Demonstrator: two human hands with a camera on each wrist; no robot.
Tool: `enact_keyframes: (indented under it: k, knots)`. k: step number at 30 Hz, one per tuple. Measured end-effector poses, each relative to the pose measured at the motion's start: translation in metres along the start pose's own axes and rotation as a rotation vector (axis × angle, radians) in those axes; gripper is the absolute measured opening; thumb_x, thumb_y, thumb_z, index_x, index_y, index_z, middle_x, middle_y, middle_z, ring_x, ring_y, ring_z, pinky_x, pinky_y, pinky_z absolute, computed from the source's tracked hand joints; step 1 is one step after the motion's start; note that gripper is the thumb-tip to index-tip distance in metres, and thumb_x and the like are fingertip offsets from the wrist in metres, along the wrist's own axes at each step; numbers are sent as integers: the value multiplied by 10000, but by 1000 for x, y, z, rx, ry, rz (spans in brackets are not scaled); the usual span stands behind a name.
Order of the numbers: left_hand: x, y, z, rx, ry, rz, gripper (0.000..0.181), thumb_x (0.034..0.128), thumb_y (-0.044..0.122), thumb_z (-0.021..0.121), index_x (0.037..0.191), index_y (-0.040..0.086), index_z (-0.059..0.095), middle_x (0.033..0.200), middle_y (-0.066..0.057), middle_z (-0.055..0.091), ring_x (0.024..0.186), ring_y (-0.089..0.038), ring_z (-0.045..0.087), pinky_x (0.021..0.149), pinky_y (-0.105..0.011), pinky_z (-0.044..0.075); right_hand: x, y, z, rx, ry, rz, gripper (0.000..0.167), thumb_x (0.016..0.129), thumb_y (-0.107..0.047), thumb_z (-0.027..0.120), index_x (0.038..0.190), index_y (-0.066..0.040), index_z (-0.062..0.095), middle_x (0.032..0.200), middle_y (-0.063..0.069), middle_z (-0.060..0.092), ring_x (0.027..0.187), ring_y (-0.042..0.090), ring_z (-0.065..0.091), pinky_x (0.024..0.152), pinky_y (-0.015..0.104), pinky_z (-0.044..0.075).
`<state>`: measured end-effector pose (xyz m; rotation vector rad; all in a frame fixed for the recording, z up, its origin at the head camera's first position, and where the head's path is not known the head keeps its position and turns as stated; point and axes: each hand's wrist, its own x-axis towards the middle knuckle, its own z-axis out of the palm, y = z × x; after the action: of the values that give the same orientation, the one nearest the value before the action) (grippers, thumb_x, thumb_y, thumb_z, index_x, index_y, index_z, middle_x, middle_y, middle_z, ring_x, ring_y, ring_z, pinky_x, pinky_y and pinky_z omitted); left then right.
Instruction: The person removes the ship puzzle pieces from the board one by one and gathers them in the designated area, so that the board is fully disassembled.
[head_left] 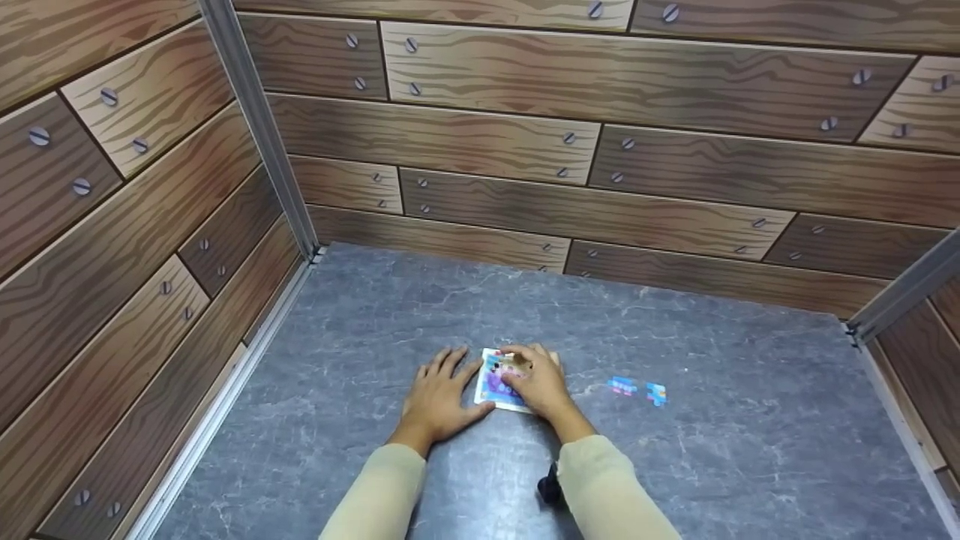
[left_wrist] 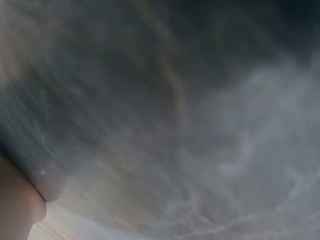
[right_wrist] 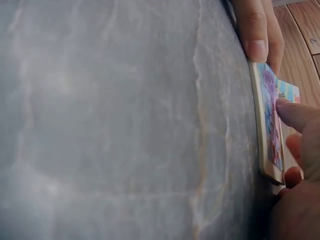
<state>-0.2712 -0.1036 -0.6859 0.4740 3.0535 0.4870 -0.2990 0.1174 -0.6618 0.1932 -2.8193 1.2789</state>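
A small jigsaw puzzle [head_left: 493, 384], with a pink and purple picture on a white-edged board, lies flat between the hands. My left hand [head_left: 441, 397] rests palm down at its left side, fingers spread, with the thumb at the lower left edge. Over the right half curls my right hand [head_left: 544, 382]. Its thumb [right_wrist: 295, 114] and fingers pinch a tilted puzzle piece [right_wrist: 290, 92], partly hidden by the hand. In the left wrist view, only blurred table and a bit of skin appear.
Two loose jigsaw pieces, a blue and pink one [head_left: 622, 385] and a blue and orange one [head_left: 656, 394], lie right of the board on the grey marbled table [head_left: 750, 420]. Wood-patterned walls [head_left: 487, 135] enclose it. A black object [head_left: 550, 487] sits by the right sleeve.
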Motion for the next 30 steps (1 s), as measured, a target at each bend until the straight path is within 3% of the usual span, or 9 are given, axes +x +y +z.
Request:
enact_keyframes:
  k: [4,8,13,30]
  knots:
    - [0,0,0,4,1,4,904,919,918,456,1665,408,421,1781,11,344,1664,-325,302,1286,-646,342,0,-1,2,55,24,4,407,862,-173,904,1255,-217,808,1186,28,806,1120,266,567,1038,471,431]
    - [0,1,-1,4,2,10,907,919,916,458,1670,409,411,1781,6,346,1663,-329,302,1286,-647,340,0,-3,4,60,40,27,373,865,-182,898,1227,-214,814,1063,-47,840,1111,249,581,1048,489,402]
    - [0,1,-1,-2,2,7,908,918,915,462,1672,411,408,1783,7,342,1665,-331,296,1291,-647,332,0,-4,7,48,63,24,341,875,-177,889,1206,-223,820,977,-87,843,1111,262,614,1052,519,399]
    - [0,1,0,-4,11,7,899,921,912,461,1670,417,408,1780,12,344,1664,-323,299,1284,-650,338,0,-7,9,-9,36,22,389,897,-119,864,1259,-249,802,934,-147,799,1072,183,576,1025,530,369]
